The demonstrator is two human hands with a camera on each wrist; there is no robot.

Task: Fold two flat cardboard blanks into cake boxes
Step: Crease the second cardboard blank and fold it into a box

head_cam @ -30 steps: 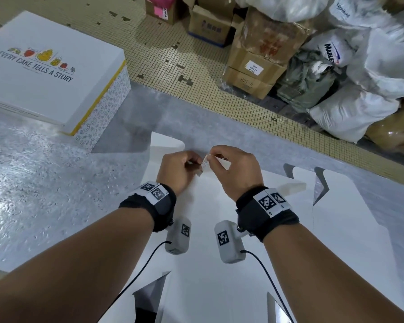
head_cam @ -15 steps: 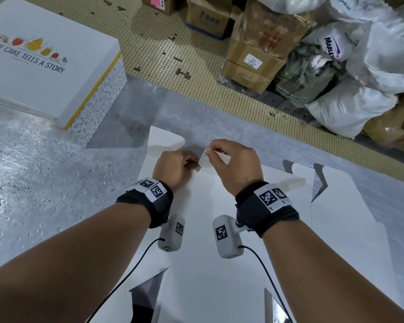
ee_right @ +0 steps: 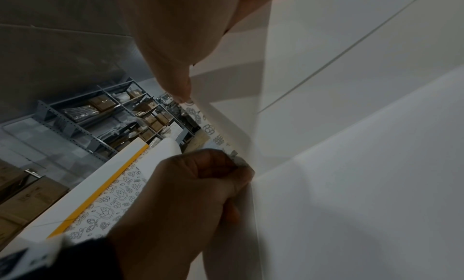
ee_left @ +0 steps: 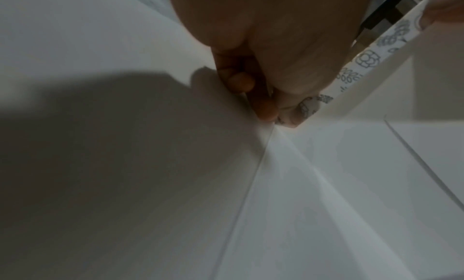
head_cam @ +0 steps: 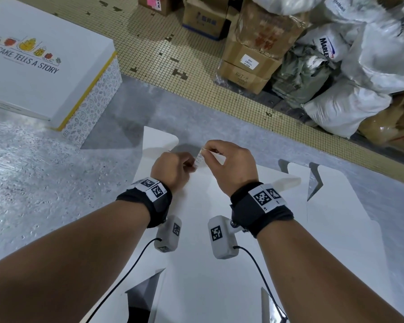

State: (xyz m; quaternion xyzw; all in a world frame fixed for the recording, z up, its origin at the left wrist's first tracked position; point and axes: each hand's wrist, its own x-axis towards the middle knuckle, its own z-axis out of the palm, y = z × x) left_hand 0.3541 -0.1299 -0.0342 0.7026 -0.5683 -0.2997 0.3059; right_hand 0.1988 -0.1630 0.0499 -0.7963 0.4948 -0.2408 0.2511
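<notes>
Looked like a storeroom or warehouse: taped brown cartons (head_cam: 247,66) and stuffed white sacks (head_cam: 343,108) heaped on tiled floor (head_cam: 173,50); grey steel shelving (ee_right: 100,113) loaded with boxes.

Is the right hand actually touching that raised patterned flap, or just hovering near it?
Touching. The head view shows the right hand pinching the top of the patterned flap; the right wrist view shows a fingertip on the flap's edge.

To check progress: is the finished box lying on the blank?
No, the finished box stands on the table, left of the blank, apart from it.
</notes>
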